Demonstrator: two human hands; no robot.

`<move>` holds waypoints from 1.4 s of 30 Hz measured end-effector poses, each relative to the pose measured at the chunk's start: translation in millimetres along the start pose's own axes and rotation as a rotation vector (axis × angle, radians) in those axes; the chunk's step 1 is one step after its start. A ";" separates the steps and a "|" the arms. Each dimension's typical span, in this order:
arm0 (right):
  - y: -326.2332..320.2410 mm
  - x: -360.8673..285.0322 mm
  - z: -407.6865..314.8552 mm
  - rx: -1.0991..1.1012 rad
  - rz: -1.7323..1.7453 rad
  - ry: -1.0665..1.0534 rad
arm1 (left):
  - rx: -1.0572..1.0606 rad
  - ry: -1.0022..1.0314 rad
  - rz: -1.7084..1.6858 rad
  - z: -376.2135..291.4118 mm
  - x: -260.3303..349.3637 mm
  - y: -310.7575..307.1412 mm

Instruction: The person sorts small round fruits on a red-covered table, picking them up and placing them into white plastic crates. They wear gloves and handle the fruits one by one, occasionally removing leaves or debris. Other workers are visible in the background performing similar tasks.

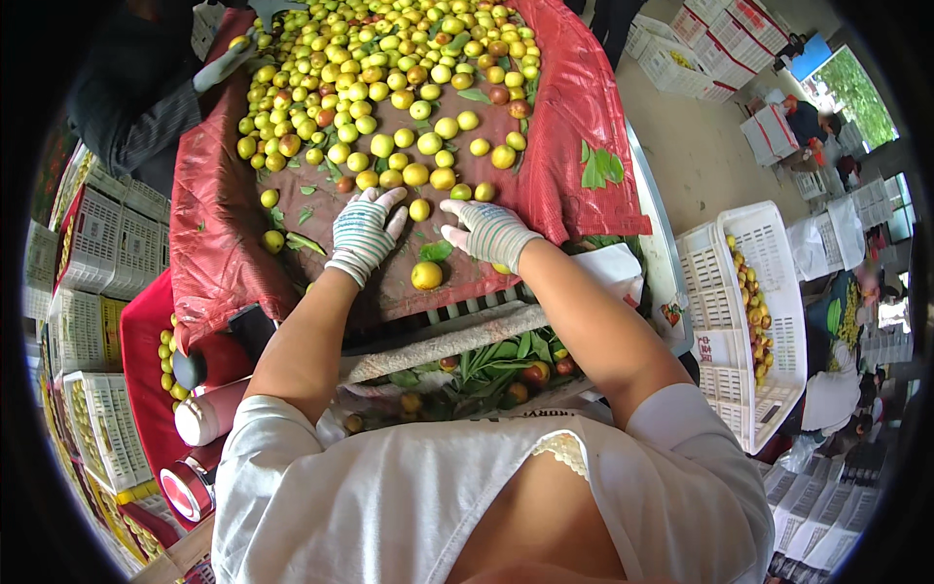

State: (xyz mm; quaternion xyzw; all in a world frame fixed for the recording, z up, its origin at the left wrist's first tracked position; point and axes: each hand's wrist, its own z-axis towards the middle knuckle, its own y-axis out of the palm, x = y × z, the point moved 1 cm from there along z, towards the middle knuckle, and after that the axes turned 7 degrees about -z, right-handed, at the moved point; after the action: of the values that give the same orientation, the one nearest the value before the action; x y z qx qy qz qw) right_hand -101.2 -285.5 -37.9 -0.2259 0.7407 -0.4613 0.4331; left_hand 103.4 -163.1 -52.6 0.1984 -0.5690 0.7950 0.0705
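My left hand (366, 232), in a white glove with green stripes, rests at the near edge of a pile of round, yellow-green, jujube-like fruit (365, 80). Its fingers are spread, their tips close to a few fruits. My right hand (487, 228), gloved alike, has thumb and fingers apart and points left. Between the two hands lies a single yellow fruit (419, 210). Closer to me, an orange-yellow fruit (427, 276) sits beside a green leaf (435, 252). Some fruits in the pile are brown or reddish. All lie on a red sheet (584, 109) over the sorting table.
Below the table's near edge is a container of leaves and reddish fruit (503, 365). A white plastic crate (777, 328) holding fruit stands at right. A pink-and-white bottle (208, 416) is at left, near stacked crates (109, 233). Another person's gloved hand (222, 66) reaches in at upper left.
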 end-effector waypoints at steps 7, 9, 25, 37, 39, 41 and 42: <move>-1.6 -1.7 1.8 -0.031 -0.016 -0.014 | 0.018 0.152 -0.019 -0.8 0.9 2.8; 0.8 1.5 3.7 -0.001 -0.034 -0.026 | 0.060 0.200 -0.032 2.0 4.0 3.1; -23.7 0.9 16.2 0.794 0.164 -0.182 | -0.522 0.269 -0.477 -12.3 32.3 6.0; -63.4 59.5 81.7 0.230 0.086 0.086 | -0.505 0.311 -0.471 -9.8 22.4 19.3; -71.0 26.9 56.8 0.748 0.109 -0.154 | -0.505 0.290 -0.465 -10.9 20.1 17.5; -80.5 17.6 15.9 0.799 0.633 -0.029 | -0.514 0.280 -0.441 -10.1 21.2 16.7; -87.4 15.9 -11.9 0.856 0.678 -0.006 | -0.493 0.299 -0.454 -11.4 17.3 19.0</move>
State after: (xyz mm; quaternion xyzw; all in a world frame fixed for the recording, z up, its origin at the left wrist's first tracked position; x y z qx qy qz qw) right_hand -125.3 -332.6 34.4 0.2207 0.5169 -0.5553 0.6130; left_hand 78.5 -161.0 -65.5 0.1784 -0.6683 0.6182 0.3733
